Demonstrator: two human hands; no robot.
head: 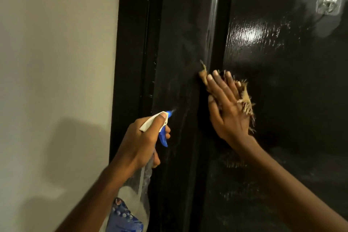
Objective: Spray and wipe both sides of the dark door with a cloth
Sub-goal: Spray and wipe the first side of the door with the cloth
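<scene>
Your left hand (143,141) grips the bottle (131,194) by its neck, fingers curled round it, with the forefinger lying along the top of the white spray head. One finger is at the blue trigger. The blue nozzle tip points at the door (282,81), close to its left strip, and a faint mist shows at the tip. The bottle's clear body slants down towards the bottom edge of the view.

Your right hand (227,111) lies flat on the door, fingers straight and slightly spread, pressing the cloth (245,100) against the surface. The hand sits just right of the upright ridge (214,15) that divides the left strip from the wide glossy panel. Frayed tan edges of the cloth stick out past your fingertips, touching the ridge, and past the right side of your palm.

To the right of the cloth and above it the panel runs bare to the edge of the view, with a bright glare patch above your hand. A hazy pale square (329,3) shows near the upper right corner. Streaks show on the panel below your right wrist. Left of the nozzle the strip meets the dark frame (130,43), and beyond that the pale wall (56,62). Your two hands are near each other but apart.
</scene>
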